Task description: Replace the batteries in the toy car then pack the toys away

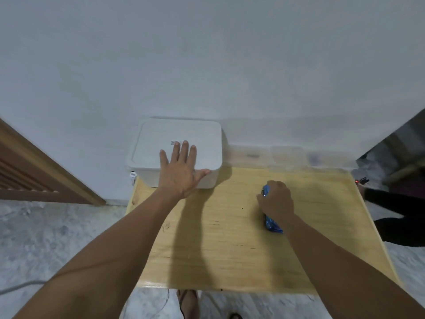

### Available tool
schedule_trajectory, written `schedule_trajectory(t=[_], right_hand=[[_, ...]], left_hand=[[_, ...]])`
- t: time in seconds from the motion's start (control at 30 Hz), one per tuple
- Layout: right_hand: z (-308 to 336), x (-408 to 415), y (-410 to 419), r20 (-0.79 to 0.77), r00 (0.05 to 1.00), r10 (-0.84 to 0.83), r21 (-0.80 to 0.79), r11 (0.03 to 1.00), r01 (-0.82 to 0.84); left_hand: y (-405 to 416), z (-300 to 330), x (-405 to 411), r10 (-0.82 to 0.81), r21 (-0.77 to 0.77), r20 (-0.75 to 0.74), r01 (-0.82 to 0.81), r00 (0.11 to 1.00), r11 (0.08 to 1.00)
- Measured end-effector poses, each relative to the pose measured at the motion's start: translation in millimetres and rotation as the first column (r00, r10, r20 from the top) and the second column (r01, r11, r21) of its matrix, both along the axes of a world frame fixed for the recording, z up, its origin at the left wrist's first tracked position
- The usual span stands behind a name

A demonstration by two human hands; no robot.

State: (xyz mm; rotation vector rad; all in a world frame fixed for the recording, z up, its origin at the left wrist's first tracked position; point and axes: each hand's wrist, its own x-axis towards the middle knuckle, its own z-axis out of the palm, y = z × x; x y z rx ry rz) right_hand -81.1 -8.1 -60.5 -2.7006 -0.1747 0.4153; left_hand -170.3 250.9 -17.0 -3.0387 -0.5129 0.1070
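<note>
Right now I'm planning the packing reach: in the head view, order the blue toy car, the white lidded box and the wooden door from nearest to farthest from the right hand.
1. blue toy car: in the right hand's grip.
2. white lidded box: back left of the table, under the left hand.
3. wooden door: far left, beyond the table.

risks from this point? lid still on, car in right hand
1. The white box sits at the table's back-left corner; the flat left hand could shove it off while opening one-handed.
2. The lid is closed, so the blue toy car in the right hand's grip has nowhere to go yet.
</note>
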Motion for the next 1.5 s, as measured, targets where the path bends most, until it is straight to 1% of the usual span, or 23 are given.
schedule_trajectory(t=[0.13,0.2,0.3,0.37,0.4,0.5,0.53,0.6,0.7,0.8,0.9,1.0,1.07,1.13,1.3,1.4,1.43,1.5], right_hand=[[-17.6,-11.2,-16.1,-0.070,0.995,-0.068,-0.058,0.996,0.064],[-24.7,-16.6,-21.3,-0.082,0.993,-0.090,-0.042,0.995,0.087],[-30.2,-23.8,-27.7,-0.066,0.991,-0.116,-0.004,0.993,0.116],[-31.1,-26.4,-30.6,-0.048,0.991,-0.126,0.006,0.992,0.127],[-31.7,-27.6,-31.4,-0.042,0.992,-0.121,0.018,0.992,0.122],[-33.1,-34.6,-30.5,-0.045,0.992,-0.120,0.069,0.990,0.123],[-32.8,-38.8,-29.1,-0.042,0.992,-0.119,0.083,0.989,0.122],[-30.9,-50.4,-24.1,-0.029,0.996,-0.090,0.102,0.991,0.092],[-25.8,-73.5,-11.7,-0.005,1.000,-0.012,0.106,0.994,0.012],[-20.7,-95.1,2.8,-0.062,0.998,0.008,0.064,0.998,-0.004],[-18.8,-114.6,8.9,-0.092,0.995,0.032,-0.023,0.999,-0.034],[-22.8,-129.3,6.0,-0.049,0.997,0.062,-0.091,0.994,-0.066],[-25.2,-132.8,3.6,-0.020,0.997,0.073,-0.107,0.991,-0.075],[-25.5,-134.3,2.1,-0.025,0.997,0.078,-0.106,0.991,-0.080],[-22.9,-134.9,0.6,-0.029,0.997,0.076,-0.084,0.993,-0.078],[-20.5,-136.0,-4.3,-0.050,0.997,0.067,-0.013,0.998,-0.067],[-20.3,-135.2,-8.6,-0.057,0.998,0.036,0.044,0.998,-0.034],[-20.2,-130.9,-14.6,-0.066,0.994,-0.091,0.136,0.986,0.099]], left_hand=[[-6.7,-0.4,-1.1,0.028,-0.007,0.008,-0.028,1.000,1.000],[-20.5,-4.8,-7.5,0.033,-0.021,0.050,-0.032,0.998,0.999],[-48.1,-22.8,-25.6,-0.014,-0.027,0.148,0.018,0.989,0.999],[-64.9,-38.6,-38.1,-0.057,-0.030,0.180,0.064,0.982,0.997],[-72.0,-45.7,-43.4,-0.073,-0.025,0.160,0.078,0.984,0.997],[-88.7,-63.0,-58.6,-0.097,-0.013,0.021,0.097,0.995,0.995],[-92.2,-68.0,-63.1,-0.098,-0.033,-0.031,0.097,0.995,0.995],[-96.3,-78.1,-72.7,-0.094,-0.120,-0.130,0.079,0.987,0.990],[-98.2,-90.7,-89.7,-0.068,-0.249,-0.253,0.003,0.965,0.969],[-97.8,-99.5,-103.7,-0.017,-0.279,-0.334,-0.082,0.942,0.957],[-98.8,-102.1,-110.7,0.006,-0.306,-0.337,-0.116,0.941,0.945],[-101.6,-101.8,-114.6,0.020,-0.333,-0.341,-0.140,0.940,0.932],[-103.8,-102.8,-117.4,0.027,-0.336,-0.335,-0.147,0.942,0.930],[-106.6,-104.7,-120.8,0.037,-0.335,-0.331,-0.154,0.943,0.930],[-112.7,-104.3,-126.1,0.048,-0.327,-0.335,-0.164,0.941,0.931],[-117.4,-99.8,-129.3,0.042,-0.338,-0.342,-0.164,0.939,0.927],[-117.8,-100.9,-130.2,0.051,-0.341,-0.335,-0.172,0.941,0.924],[-122.4,-100.7,-132.9,0.045,-0.328,-0.333,-0.160,0.942,0.931]])
